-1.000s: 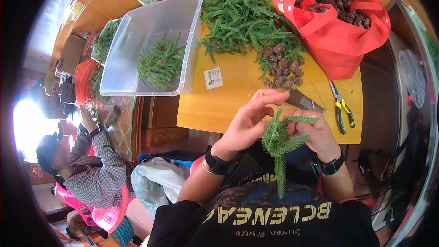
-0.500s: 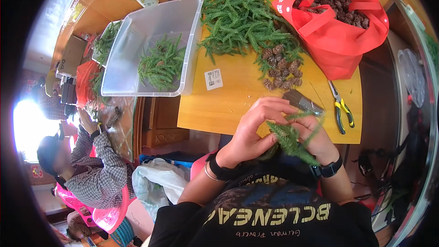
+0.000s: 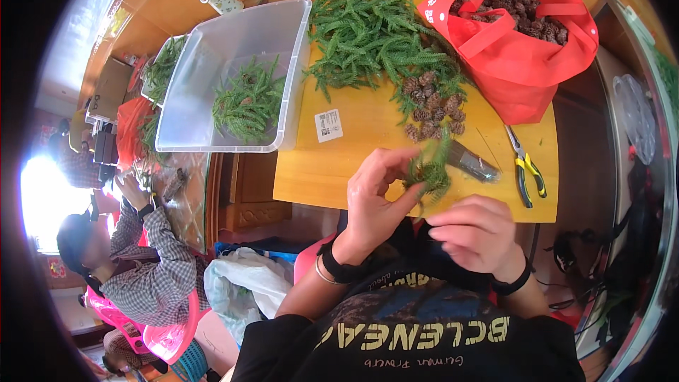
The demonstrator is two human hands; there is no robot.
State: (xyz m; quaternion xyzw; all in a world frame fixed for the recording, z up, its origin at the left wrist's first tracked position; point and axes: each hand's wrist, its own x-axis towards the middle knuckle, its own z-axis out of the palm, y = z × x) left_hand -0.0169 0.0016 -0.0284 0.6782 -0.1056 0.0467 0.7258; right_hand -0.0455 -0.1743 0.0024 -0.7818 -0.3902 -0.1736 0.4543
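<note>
My left hand (image 3: 378, 194) pinches a green artificial pine sprig (image 3: 433, 173) between thumb and fingers, over the table's front edge. Just below and to the right of the sprig, my right hand (image 3: 477, 233) has its fingers drawn together, slightly smeared by motion. Whatever it may hold is too small to make out. Beyond the hands, a dark thin bundle in clear wrap (image 3: 475, 163) lies on the yellow table (image 3: 325, 177). Small brown pine cones (image 3: 435, 110) are grouped beside a heap of green pine sprigs (image 3: 375, 35).
Yellow-and-black pliers (image 3: 527, 170) lie at the right. A red bag (image 3: 527, 74) full of pine cones stands at the back right. On the left, a clear plastic bin (image 3: 290, 99) holds green sprigs. A white label (image 3: 328, 126) lies nearby. A co-worker (image 3: 152, 269) sits at far left.
The sprig, previously between both hands, has moved up and left in my left hand. My right hand has come away from it, lower and nearer to me.
</note>
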